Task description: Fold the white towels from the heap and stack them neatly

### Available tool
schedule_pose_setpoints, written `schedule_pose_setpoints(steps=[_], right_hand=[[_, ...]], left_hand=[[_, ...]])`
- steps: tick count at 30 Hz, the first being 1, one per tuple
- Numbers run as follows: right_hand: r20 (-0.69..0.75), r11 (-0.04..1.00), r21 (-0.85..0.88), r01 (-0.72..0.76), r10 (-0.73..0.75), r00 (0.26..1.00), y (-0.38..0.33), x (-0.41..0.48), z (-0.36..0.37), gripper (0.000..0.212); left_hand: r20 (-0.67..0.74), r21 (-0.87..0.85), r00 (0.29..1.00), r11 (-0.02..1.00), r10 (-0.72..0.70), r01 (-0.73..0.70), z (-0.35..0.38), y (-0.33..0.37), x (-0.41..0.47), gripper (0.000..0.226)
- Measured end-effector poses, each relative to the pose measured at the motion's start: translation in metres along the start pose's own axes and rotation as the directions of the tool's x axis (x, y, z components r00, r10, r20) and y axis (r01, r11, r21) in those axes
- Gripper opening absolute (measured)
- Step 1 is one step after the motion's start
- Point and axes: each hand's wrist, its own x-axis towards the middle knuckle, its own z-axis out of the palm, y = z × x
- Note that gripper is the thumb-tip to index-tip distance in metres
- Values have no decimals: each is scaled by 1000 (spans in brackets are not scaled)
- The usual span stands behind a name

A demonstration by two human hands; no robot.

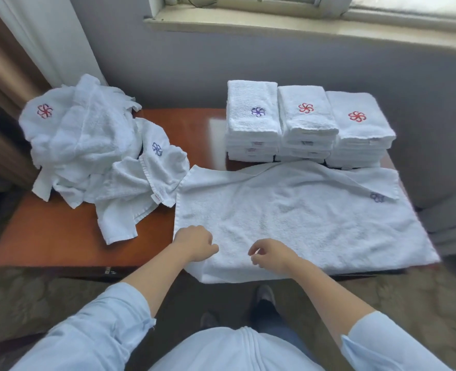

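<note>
Left hand point(194, 243) grips towel point(301, 215), right hand point(269, 254) curled

Bare desk point(60, 236) surface shows at the front left corner and in a strip running back between the heap point(87, 140) and the stacks point(307, 124). The heap blocks the left rear. Three stacks stand close side by side along the right rear. The spread towel point(301, 218) lies flat over the right front. The wall point(181, 70) closes the far edge.

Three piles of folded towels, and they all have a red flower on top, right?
Not quite. The head view shows three piles, but the left pile has a purple flower on top; only the middle pile and right pile have red ones.
</note>
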Motion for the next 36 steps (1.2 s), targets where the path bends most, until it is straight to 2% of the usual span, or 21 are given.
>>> schedule_pose_setpoints(steps=[4, 7, 16, 24, 29, 33, 36], right_hand=[[-190, 997, 26, -69, 72, 979, 21, -22, -18, 23], [-295, 993, 57, -102, 115, 948, 41, -35, -38, 23], [-460, 985, 123, -120, 164, 872, 117, -40, -127, 25], [-534, 994, 42, -103, 109, 839, 196, -9, -227, 41], [-486, 987, -130, -98, 23, 874, 234, 18, -271, 46], [-398, 936, -349, -49, -101, 912, 255, 34, -285, 34], [-401, 918, -396, 9, -181, 898, 262, 43, -296, 21]], left_hand=[[-107, -71, 990, 992, 94, -102, -4, 29, 8, 24], [-130, -98, 976, 977, 175, -188, -11, 60, 18, 17], [-230, -158, 933, 935, 278, -318, -42, 169, 73, 22], [-262, -210, 946, 945, 191, -249, -57, 269, 148, 35], [-286, -141, 940, 962, 187, -234, -67, 320, 185, 55], [-342, -3, 912, 970, 226, -241, -76, 340, 213, 59], [-284, 96, 930, 972, 233, -214, -78, 346, 229, 56]])
